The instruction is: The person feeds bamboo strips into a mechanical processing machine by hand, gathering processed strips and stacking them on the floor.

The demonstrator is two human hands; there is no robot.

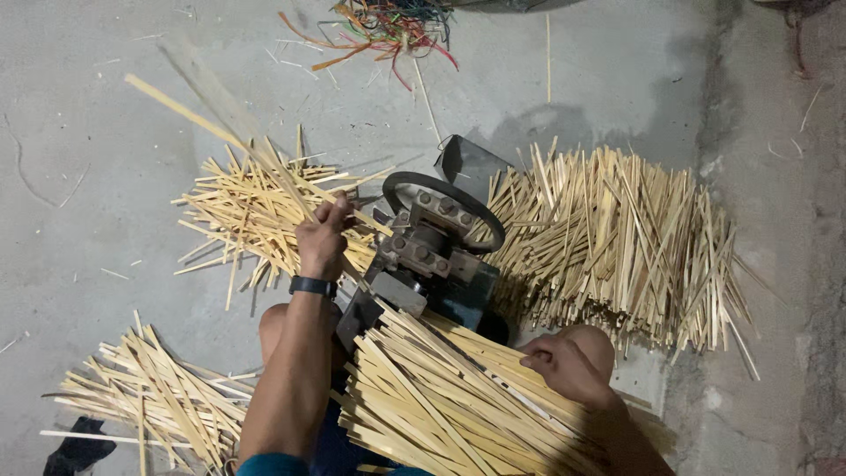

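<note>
Item: left hand (322, 240), closed on a long bamboo strip (211, 128) whose axis ran up-left from the small black machine (432, 256), near end at its intake. Right hand (564, 366), fingers curled, rested on a lap bundle of strips (441, 397) just below the machine. Further heaps lay behind the left hand (247, 211), right (626, 238) and lower left (150, 397) on the concrete floor (88, 176). Coloured cords (379, 31) lay well apart.

Your grey concrete floor (106, 176) carries heaps of pale bamboo strips (617, 238), a dark metal machine (436, 251), coloured strands (379, 26) and, perhaps, a black cloth (79, 451).
</note>
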